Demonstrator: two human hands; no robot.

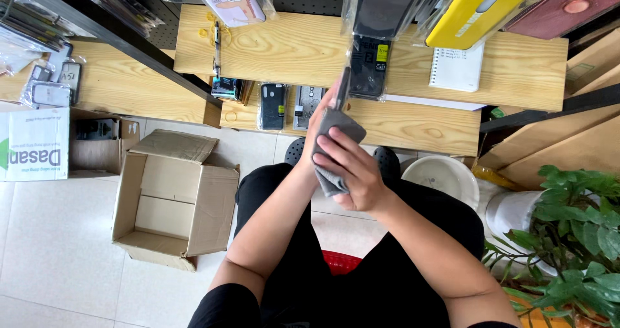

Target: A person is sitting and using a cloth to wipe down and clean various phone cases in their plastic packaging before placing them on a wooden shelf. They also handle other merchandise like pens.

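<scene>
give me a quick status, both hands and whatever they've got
Left hand grips a dark phone edge-on. Right hand presses a grey cloth against it. Open cardboard box on the floor to the left, nothing blocking.

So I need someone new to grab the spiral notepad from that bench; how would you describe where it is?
Start at the long pale wooden bench beyond the person's knees and go to its raised upper shelf. Near the shelf's right end, under the hanging yellow phone case, lies the notepad. It is the only white paper thing there; its neighbours are dark, bagged phone cases.

Phone accessory shop: packaged phone cases (475, 8) hanging, wooden shelves (284, 43).
</scene>
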